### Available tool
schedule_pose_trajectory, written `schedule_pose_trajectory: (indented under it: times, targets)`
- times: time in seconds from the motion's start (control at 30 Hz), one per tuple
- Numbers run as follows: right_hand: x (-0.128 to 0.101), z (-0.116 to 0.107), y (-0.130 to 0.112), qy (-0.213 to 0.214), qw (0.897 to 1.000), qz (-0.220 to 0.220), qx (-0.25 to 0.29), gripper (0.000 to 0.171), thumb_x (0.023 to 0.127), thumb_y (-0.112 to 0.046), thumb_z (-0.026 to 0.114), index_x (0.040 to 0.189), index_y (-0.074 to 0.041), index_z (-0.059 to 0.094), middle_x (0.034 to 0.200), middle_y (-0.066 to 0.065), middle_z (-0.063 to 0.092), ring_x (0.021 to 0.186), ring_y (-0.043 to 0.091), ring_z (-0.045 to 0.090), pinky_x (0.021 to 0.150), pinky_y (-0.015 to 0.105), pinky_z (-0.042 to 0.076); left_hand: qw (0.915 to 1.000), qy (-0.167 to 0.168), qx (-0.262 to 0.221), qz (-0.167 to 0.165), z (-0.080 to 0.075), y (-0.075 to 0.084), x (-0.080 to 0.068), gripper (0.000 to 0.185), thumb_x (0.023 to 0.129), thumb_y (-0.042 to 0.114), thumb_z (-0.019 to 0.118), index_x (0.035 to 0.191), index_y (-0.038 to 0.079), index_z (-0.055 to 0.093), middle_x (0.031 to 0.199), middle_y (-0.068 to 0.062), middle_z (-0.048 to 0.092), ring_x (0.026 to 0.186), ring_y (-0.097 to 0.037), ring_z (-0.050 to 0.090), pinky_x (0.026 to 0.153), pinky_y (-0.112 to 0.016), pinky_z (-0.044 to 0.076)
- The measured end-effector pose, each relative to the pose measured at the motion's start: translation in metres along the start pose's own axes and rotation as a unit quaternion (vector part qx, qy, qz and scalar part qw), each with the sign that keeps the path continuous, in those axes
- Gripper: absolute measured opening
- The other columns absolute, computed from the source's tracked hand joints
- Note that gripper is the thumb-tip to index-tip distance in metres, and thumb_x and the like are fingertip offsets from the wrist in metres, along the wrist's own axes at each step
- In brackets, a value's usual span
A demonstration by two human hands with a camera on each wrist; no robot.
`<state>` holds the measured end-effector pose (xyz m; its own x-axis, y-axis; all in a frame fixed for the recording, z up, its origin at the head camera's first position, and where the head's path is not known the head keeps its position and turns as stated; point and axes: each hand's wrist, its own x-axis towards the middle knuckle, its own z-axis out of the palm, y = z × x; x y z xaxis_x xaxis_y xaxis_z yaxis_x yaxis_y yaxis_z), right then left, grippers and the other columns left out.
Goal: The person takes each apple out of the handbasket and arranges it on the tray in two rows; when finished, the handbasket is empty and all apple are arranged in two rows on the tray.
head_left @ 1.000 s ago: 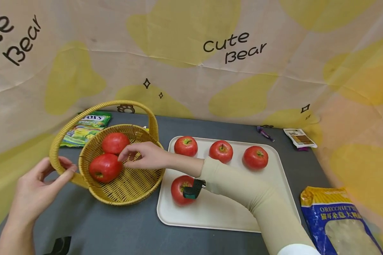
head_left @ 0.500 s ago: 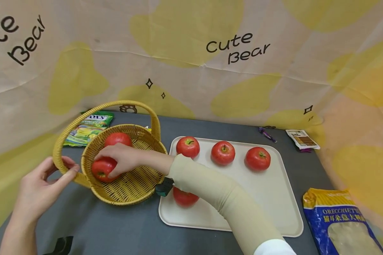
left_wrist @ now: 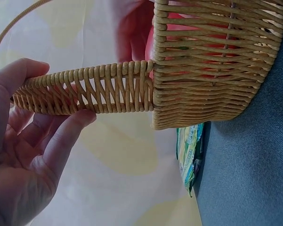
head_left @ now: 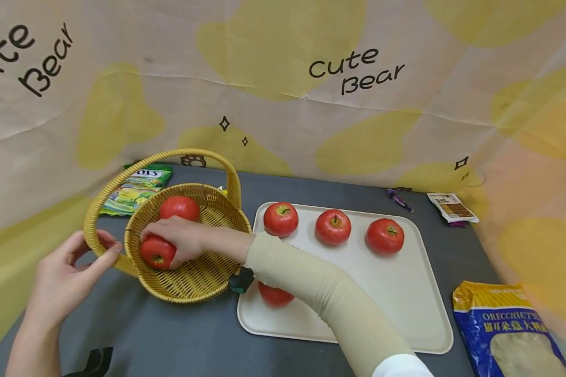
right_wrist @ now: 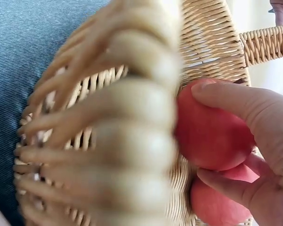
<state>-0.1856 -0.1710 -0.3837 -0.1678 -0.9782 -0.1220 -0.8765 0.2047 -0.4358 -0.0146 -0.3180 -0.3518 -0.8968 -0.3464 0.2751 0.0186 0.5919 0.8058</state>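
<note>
Right hand (head_left: pixel 181 240) curled around a firm, smooth apple (head_left: pixel 156 252) inside the basket (head_left: pixel 203 272), best cupped around its sides; beside it, left hand (head_left: pixel 71 272) lightly pinched the stiff wicker handle (left_wrist: pixel 84 89).

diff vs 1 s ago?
The right hand reached deeper into the yellow wicker basket and gripped the nearer red apple, which it was only hovering by before. Unchanged: left hand holding the basket handle, four red apples on the cream tray.
</note>
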Motion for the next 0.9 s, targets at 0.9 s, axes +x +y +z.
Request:
schedule_pose_trajectory:
  times: [0.9]
  targets:
    - [-0.161, 0.006, 0.008, 0.263, 0.880, 0.113, 0.378, 0.069, 0.076, -0.026, 0.084, 0.133, -0.028, 0.045, 0.123, -0.012, 0.055, 0.117, 0.004, 0.049, 0.100, 0.030, 0.043, 0.9998, 0.013, -0.014, 0.000, 0.004, -0.002, 0.001, 0.021, 0.085, 0.001, 0.073, 0.104, 0.004, 0.063, 0.094, 0.016, 0.063, 0.094, 0.005, 0.056, 0.061, -0.007, 0.049]
